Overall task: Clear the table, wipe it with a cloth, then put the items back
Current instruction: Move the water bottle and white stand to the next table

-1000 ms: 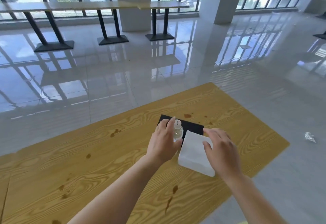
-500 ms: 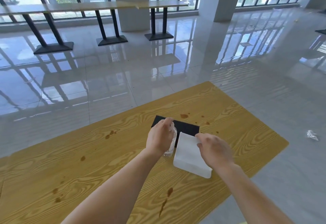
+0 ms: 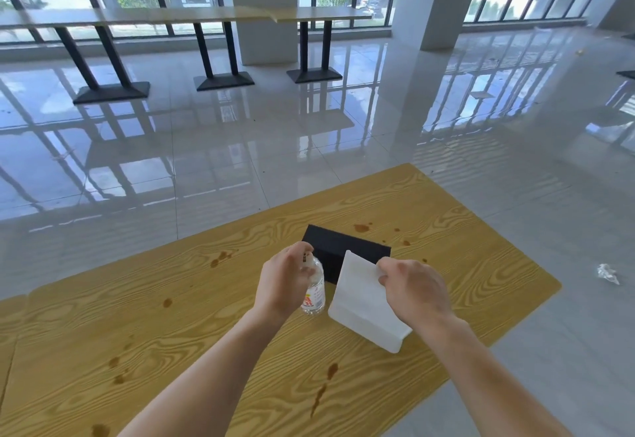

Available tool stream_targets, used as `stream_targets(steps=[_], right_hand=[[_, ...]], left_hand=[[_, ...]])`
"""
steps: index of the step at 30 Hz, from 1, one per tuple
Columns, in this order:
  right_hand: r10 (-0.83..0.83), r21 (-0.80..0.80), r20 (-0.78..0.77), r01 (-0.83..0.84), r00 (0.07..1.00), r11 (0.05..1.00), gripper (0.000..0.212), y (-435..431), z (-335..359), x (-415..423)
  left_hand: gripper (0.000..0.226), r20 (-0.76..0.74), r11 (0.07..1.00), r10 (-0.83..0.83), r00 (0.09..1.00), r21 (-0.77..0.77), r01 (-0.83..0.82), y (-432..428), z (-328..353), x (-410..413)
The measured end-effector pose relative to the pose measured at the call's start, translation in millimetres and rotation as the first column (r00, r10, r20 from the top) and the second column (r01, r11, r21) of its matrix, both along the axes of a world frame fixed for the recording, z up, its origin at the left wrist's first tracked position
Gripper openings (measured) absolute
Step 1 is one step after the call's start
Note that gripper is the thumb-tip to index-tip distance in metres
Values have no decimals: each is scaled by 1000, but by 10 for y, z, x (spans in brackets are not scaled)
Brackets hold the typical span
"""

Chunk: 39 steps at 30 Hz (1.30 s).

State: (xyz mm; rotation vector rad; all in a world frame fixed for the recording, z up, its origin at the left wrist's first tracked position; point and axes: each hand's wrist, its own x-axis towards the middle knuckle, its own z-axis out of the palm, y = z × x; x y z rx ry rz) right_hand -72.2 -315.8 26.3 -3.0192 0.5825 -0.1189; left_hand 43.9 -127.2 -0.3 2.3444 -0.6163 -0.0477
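Observation:
A small clear plastic bottle [image 3: 315, 294] stands upright on the yellow wood-grain table [image 3: 171, 340]. My left hand [image 3: 285, 280] grips its upper part. Right beside it a white box-like container [image 3: 364, 302] is tilted, its far edge raised off the table. My right hand [image 3: 417, 290] holds that container by its upper right edge. Behind both lies a flat black rectangular item [image 3: 343, 247], partly hidden by the bottle and the container. Brown stains [image 3: 323, 392] dot the tabletop.
The table's right edge [image 3: 508, 330] runs close to my right arm, with glossy grey floor beyond. A crumpled wrapper [image 3: 607, 273] lies on that floor. Long tables on black pedestal legs [image 3: 220, 58] and a white pillar [image 3: 436, 0] stand far off by the windows.
My left hand has closed round the bottle. My right hand went from lying on the white container to gripping its edge, and the container has tipped up.

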Motion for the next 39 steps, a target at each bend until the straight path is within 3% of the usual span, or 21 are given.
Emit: stream_targets(steps=[9,19,32,39], right_hand=[[113,-5,56,-113,992,994,28,615,327,253],[392,39,111,-398,913,917,23,1759,491,778],[672,99,109,-680,733,726,20,3361,622,1328],[763,115,86,-767,641,631,21,4163,623,1466]], left_hand=[[32,43,986,167,985,16,-168,996,125,-64],[35,86,915,400,912,8,-402,2263,440,-211],[33,120,744,666,736,-30,-668,3755,818,-786],[37,62,598,801,595,-48,-800,4419,836,-1142]])
